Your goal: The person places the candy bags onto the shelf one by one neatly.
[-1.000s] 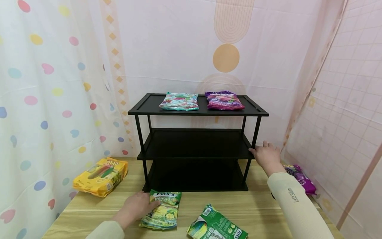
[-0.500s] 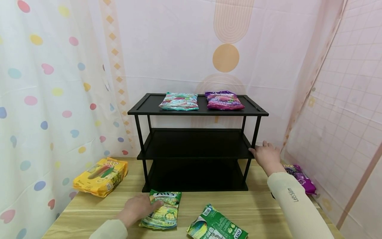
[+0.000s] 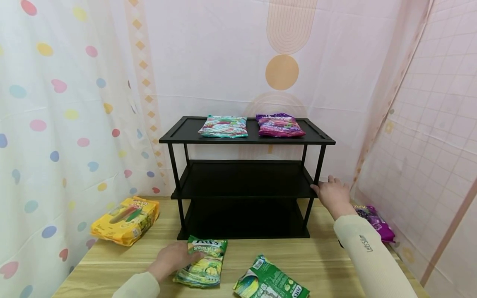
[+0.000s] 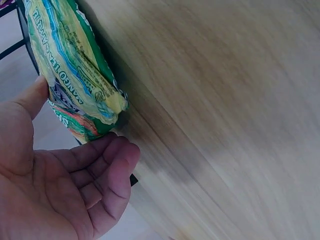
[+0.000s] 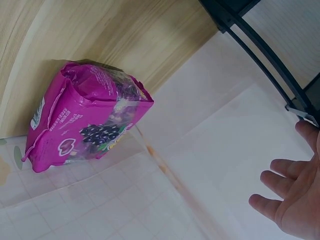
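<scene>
My left hand (image 3: 174, 261) holds the left side of a green and yellow bag of Fox's Spring Tea candy (image 3: 207, 270), which lies in front of the shelf. In the left wrist view the thumb (image 4: 37, 95) is on the bag (image 4: 70, 65) and the other fingers curl at its near end. My right hand (image 3: 333, 198) is at the right side of a black three-tier shelf rack (image 3: 244, 198), thumb against the middle tier by the front post. Its other fingers (image 5: 280, 185) are spread, as the right wrist view shows.
A second green bag (image 3: 272, 281) lies at the table's front. A yellow pack (image 3: 126, 221) sits left of the rack, a purple pack (image 3: 375, 223) to its right. On the top tier lie a teal bag (image 3: 224, 126) and a purple-pink bag (image 3: 280, 126). Curtains hang behind.
My left hand has slid slightly right, its thumb further over the candy bag, and the bag has shifted very slightly. The right hand stays at the rack.
</scene>
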`<act>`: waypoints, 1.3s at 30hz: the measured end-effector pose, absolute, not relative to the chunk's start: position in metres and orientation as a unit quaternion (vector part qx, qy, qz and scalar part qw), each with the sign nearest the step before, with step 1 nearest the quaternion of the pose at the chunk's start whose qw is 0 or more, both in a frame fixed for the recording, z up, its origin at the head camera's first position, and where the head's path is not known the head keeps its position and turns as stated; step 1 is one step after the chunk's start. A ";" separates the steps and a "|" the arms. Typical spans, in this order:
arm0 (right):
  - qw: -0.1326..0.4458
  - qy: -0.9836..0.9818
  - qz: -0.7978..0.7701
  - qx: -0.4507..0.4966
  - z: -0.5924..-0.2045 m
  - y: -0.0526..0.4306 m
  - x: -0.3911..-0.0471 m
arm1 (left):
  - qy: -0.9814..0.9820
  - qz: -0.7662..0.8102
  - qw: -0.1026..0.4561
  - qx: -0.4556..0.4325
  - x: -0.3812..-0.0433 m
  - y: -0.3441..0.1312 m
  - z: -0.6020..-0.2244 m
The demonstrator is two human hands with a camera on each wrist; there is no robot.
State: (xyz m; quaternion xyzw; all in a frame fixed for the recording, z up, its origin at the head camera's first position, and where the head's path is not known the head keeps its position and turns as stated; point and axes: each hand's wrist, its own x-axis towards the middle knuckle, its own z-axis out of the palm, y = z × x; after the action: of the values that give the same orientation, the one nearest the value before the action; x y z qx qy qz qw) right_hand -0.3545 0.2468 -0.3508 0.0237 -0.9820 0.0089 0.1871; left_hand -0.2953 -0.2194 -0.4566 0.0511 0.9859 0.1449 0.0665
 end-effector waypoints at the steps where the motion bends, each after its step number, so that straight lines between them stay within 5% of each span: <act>1: 0.187 -0.982 0.009 0.024 -0.351 0.247 -0.354 | 0.985 0.150 0.065 0.052 -0.295 -0.219 -0.456; 39: 0.194 -0.981 -0.001 0.023 -0.349 0.245 -0.354 | 0.965 0.216 -0.048 0.143 -0.297 -0.199 -0.434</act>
State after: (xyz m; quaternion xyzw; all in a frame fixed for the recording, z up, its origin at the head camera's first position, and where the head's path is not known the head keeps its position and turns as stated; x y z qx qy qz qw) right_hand -0.3537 0.2448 -0.3488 0.0229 -0.9808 -0.0012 0.1937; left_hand -0.2969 -0.1995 -0.4336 0.1426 0.9647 0.2160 -0.0479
